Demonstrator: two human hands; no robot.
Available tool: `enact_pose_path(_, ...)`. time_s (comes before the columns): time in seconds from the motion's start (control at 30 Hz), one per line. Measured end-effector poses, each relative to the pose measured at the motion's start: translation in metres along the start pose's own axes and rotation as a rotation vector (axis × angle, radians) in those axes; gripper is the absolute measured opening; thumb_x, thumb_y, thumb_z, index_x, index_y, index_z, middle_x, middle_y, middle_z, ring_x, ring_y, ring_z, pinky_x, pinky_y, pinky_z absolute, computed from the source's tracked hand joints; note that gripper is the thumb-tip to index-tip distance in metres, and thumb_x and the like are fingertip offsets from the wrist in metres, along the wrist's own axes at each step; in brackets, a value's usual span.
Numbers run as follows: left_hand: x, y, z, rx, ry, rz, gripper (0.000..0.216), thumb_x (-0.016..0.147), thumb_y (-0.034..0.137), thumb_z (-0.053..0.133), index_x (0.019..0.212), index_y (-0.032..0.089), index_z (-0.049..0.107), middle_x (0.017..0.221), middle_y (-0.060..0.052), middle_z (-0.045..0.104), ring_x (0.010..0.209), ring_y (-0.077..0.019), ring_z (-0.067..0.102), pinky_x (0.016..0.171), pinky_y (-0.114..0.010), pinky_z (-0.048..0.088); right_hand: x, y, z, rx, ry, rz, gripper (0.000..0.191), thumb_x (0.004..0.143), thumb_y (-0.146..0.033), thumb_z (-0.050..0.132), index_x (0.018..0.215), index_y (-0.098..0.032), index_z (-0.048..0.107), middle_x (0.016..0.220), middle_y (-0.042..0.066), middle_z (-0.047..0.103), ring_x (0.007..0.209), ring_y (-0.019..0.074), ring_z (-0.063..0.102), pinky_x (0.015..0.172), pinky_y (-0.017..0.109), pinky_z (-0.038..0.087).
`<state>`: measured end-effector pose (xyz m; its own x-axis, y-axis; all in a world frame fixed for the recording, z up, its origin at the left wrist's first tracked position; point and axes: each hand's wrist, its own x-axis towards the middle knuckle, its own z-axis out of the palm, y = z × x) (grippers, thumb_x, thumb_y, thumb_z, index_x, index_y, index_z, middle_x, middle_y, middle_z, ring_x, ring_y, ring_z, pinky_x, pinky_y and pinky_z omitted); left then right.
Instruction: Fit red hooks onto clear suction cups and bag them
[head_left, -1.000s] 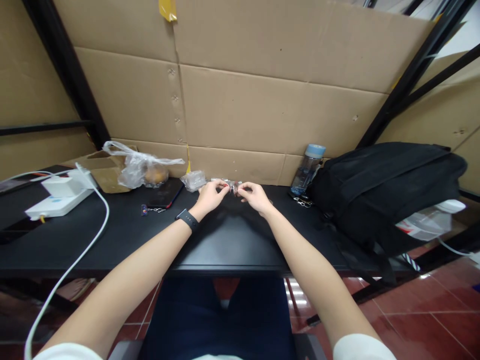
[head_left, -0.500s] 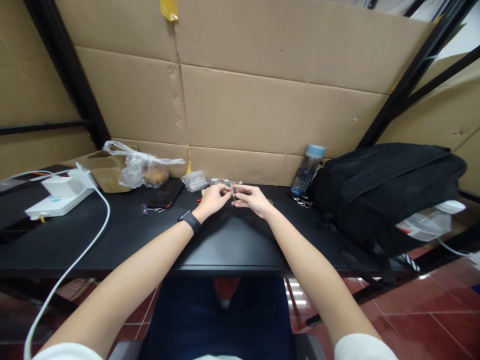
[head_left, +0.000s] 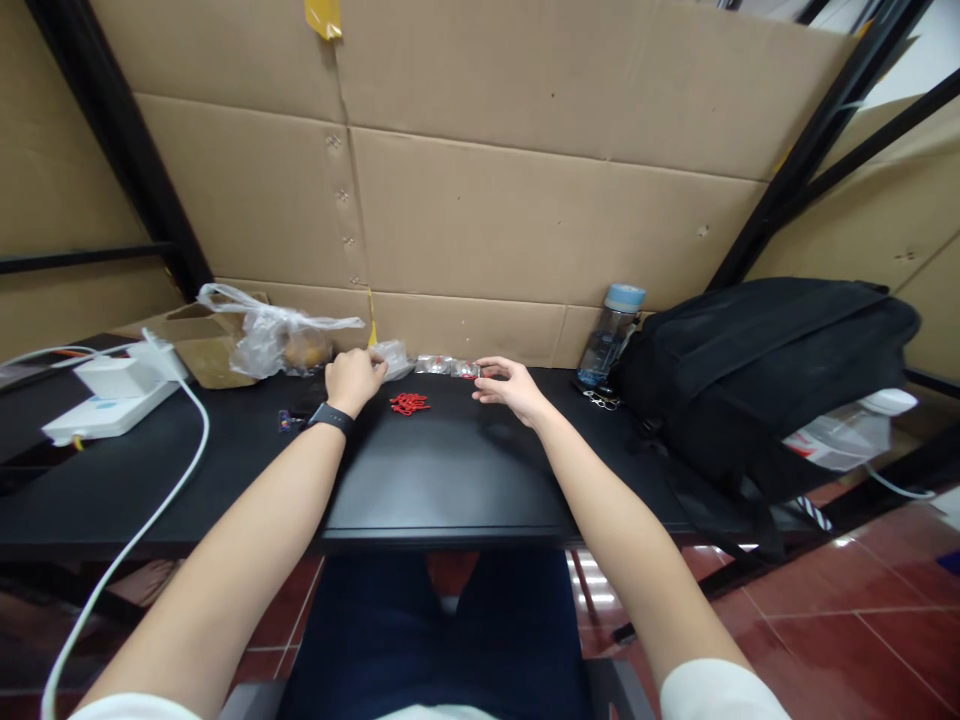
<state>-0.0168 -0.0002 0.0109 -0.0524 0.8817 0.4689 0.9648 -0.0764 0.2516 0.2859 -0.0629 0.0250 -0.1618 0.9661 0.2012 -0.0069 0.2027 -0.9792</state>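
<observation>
My left hand point(head_left: 353, 378), with a dark watch on its wrist, reaches to the far left of the black desk point(head_left: 442, 480) and its curled fingers touch a small clear plastic bag point(head_left: 391, 357). A little pile of small red pieces point(head_left: 409, 403) lies on the desk between my hands. My right hand point(head_left: 510, 384) pinches the end of a row of small clear packets point(head_left: 448, 367) near the cardboard wall. What the packets contain is too small to make out.
A dark phone point(head_left: 311, 398) and a clear bag with food point(head_left: 281, 340) lie at the back left, beside a white power strip point(head_left: 105, 395) with a cable. A water bottle point(head_left: 611, 335) and a black backpack point(head_left: 757, 370) sit on the right. Cardboard lines the back.
My hands, together a second ago, have parted: the left moved left to the clear bag, the right stayed by the packets. The red pieces now lie on the desk.
</observation>
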Motion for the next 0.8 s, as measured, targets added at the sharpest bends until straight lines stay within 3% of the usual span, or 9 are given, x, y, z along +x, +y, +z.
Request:
enact_pose_path(0.33,0.004,0.001,0.005,0.029,-0.041,-0.072,0.027,0.080,0.034,0.057,0.087,0.020,0.079,0.092,-0.017,0.075,0.096,-0.0370,0.066,0.082,-0.044,0.045,-0.001,-0.004,-0.001,0.024,0.014,-0.004,0.036,0.076,-0.014,0.079,0.109,-0.019,0.067,0.103,0.006,0.064,0.068,0.0155,0.074,0.062,0.025,0.063)
enact_pose_path(0.63,0.000,0.008,-0.016,-0.121,0.199,-0.078,0.022,0.083,0.035,0.059,0.091,0.024,0.075,0.108,-0.010,0.074,0.106,-0.0333,0.060,0.090,-0.044,0.037,0.001,-0.005,-0.009,0.008,0.049,-0.015,0.039,0.077,-0.018,0.079,0.113,-0.021,0.065,0.113,0.008,0.064,0.069,0.0140,0.074,0.066,0.026,0.064)
enact_pose_path(0.8,-0.005,0.014,-0.021,-0.145,0.231,-0.085,0.021,0.087,0.038,0.059,0.088,0.023,0.073,0.105,-0.008,0.074,0.107,-0.0330,0.057,0.093,-0.047,0.033,0.000,-0.008,-0.011,0.000,0.065,-0.028,0.039,0.076,-0.019,0.079,0.113,-0.020,0.065,0.114,0.009,0.063,0.069,0.0141,0.074,0.067,0.027,0.063)
